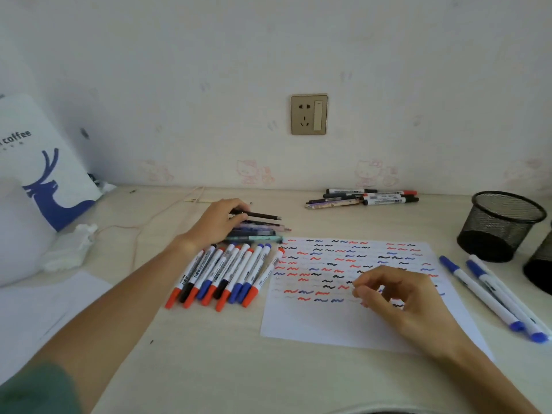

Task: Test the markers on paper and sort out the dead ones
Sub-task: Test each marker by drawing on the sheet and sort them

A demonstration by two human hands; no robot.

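A white paper sheet covered with red, blue and black squiggles lies on the desk. My left hand grips a thin dark pen above a small pile of slim pens. Below that pile lies a row of several white markers with red, blue and black caps. My right hand hovers over the paper with loosely curled fingers and holds nothing I can see. Three blue-capped markers lie to the right of the paper. Another group of markers and pens sits by the wall.
Two black mesh pen cups stand at the right edge. A white coffee bag, crumpled tissue and a thin cable are at the left. A second blank sheet lies at the near left.
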